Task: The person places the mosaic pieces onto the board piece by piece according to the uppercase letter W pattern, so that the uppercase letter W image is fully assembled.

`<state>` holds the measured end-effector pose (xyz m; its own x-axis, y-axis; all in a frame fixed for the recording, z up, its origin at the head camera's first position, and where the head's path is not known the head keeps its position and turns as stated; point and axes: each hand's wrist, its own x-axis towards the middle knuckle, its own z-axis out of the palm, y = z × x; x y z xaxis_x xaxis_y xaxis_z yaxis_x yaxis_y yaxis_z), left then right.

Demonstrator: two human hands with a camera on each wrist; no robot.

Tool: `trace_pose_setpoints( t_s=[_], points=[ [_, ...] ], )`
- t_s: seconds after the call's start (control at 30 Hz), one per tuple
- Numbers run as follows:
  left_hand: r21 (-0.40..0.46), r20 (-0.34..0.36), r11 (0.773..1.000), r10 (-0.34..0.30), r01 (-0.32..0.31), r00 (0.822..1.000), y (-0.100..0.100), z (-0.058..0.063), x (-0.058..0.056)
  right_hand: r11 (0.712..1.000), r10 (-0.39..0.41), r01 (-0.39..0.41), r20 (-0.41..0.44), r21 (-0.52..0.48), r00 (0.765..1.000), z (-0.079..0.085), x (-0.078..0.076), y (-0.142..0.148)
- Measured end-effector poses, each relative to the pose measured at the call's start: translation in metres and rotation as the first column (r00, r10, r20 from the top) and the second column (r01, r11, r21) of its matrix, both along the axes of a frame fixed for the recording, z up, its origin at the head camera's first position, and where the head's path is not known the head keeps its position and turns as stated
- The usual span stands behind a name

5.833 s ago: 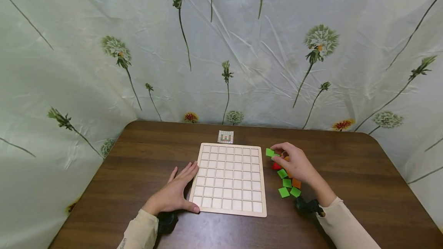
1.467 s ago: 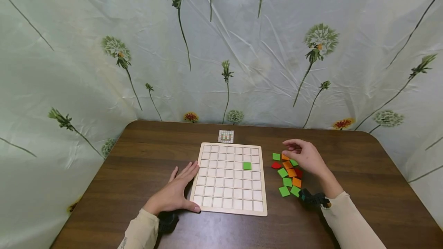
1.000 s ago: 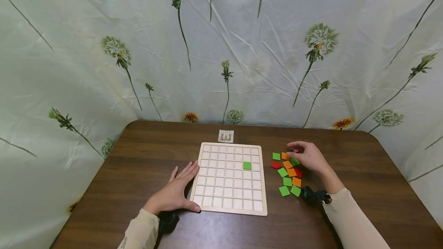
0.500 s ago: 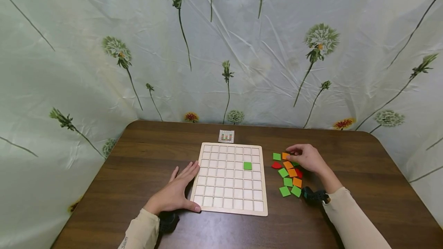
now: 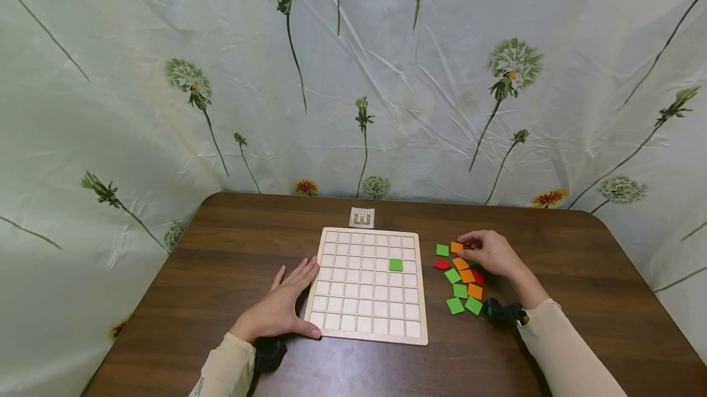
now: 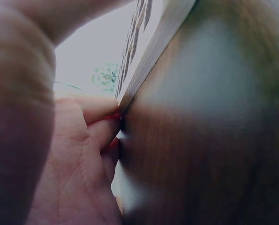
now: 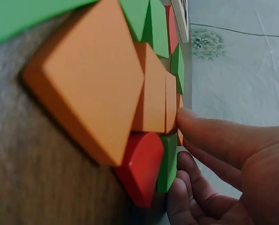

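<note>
A pale wooden grid board (image 5: pixel 367 340) lies on the table, with one green square tile (image 5: pixel 395 265) in a cell right of its middle. My left hand (image 5: pixel 282 308) rests along the board's left edge, fingers outstretched and thumb at the near corner. In the left wrist view its fingertips touch the board's side (image 6: pixel 151 54). At the pile of tiles my right hand (image 5: pixel 490 253) has thumb and forefinger at the right end of an orange square tile (image 5: pixel 456 247), pinching it. A green tile (image 7: pixel 167 161) is partly hidden under this hand.
Several green, orange and red tiles lie right of the board, among them a red rounded piece (image 5: pixel 442 264) and a green tile (image 5: pixel 455 305). A small printed pattern card (image 5: pixel 361 218) lies behind the board. A flowered curtain (image 5: pixel 420 78) hangs behind the table.
A green tile has gone from the right hand into a board cell. The right hand has shifted over the pile, its thumb now at the far orange tile. The left hand stays put.
</note>
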<state>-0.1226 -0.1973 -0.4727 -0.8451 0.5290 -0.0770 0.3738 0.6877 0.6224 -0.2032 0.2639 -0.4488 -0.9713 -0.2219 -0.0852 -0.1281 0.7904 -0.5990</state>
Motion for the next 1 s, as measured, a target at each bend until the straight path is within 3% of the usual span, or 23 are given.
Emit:
trace_pose_setpoints(
  t_s=[0.57, 1.0],
  points=[
    [0.012, -0.006, 1.0, -0.001, 0.001, 1.0, -0.0003, -0.0016, 0.0003, 0.998, 0.017, -0.013, -0.08, 0.057, 0.997, -0.0034, -0.0047, -0.0035],
    [0.01, -0.009, 1.0, -0.002, 0.002, 1.0, -0.0008, -0.0023, 0.0001, 0.999, 0.022, -0.019, -0.065, 0.043, 0.998, -0.0029, -0.0065, -0.0018]
  ],
)
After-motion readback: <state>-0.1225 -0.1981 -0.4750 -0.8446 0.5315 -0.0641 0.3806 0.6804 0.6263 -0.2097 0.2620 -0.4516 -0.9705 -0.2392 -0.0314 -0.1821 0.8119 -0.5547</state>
